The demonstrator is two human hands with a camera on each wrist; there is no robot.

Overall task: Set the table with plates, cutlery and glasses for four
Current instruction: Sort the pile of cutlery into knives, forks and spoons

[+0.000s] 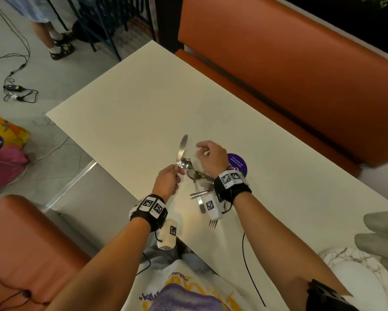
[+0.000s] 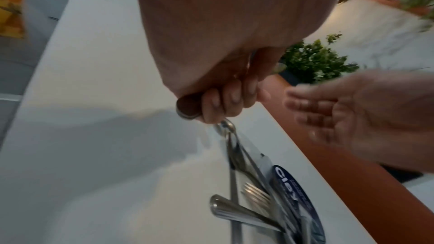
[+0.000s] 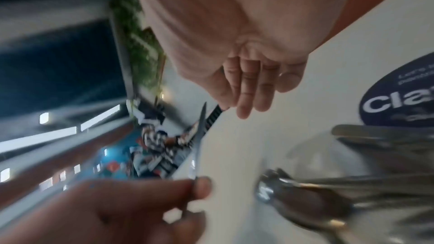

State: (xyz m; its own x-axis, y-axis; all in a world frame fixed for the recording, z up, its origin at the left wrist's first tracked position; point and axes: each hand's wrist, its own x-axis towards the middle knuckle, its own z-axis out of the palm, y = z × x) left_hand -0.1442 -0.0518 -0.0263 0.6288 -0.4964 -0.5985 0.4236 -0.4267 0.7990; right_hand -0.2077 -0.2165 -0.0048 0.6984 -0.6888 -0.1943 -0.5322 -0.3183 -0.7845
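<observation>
My left hand [image 1: 167,179] grips a knife [image 1: 181,149] by its handle, blade pointing away across the counter [image 1: 143,104]. My right hand [image 1: 211,157], fingers loose and holding nothing, hovers just beyond the cutlery pile [image 1: 199,182], which lies between both wrists, nearer the right.

Knife [image 1: 182,149] in my left hand [image 1: 166,181]: polished metal, bright glare along the blade. Cutlery [image 1: 197,180] heaped at frame centre: same shiny steel, spoon bowls mirror-like, one handle ribbed. Table [image 1: 132,104]: smooth matt off-white top, faint sheen. Sticker [image 1: 239,162] right of centre: glossy purple print. Bench [image 1: 289,63], upper right: smooth orange leather-like cover, soft sheen. Plates [image 1: 357,272], lower right: glazed white, grey marbled veining. Wrist straps: black cloth, matt.
</observation>
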